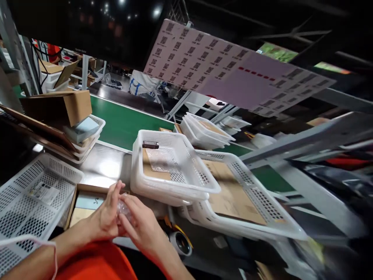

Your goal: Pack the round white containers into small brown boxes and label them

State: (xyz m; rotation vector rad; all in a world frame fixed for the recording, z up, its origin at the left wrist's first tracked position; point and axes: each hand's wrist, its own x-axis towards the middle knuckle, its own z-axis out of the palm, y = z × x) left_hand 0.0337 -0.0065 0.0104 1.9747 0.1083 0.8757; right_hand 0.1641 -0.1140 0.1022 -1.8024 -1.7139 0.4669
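Between my two hands is a small bundle of clear bubble wrap (pixel 124 209); what may be inside it cannot be made out. My left hand (pixel 108 214) presses against its left side with the fingers pointing up. My right hand (pixel 141 219) curls around the other side, thumb and fingers closed on the plastic. Just below and left of the hands, a cardboard box (pixel 76 190) holds a light blue box (pixel 89 201). Beyond the hands, a white basket (pixel 177 186) contains a small dark item (pixel 150 145), a bubble wrap sheet (pixel 160 159) and a piece of cardboard.
An upright perforated white basket (pixel 17 190) is at left, below stacked trays with open cardboard boxes (pixel 77 107). To the right, a larger basket (pixel 279 221) holds flat cardboard. A green conveyor belt (pixel 116 116) runs behind. A code sheet (pixel 201 58) and a monitor (pixel 87 31) hang above.
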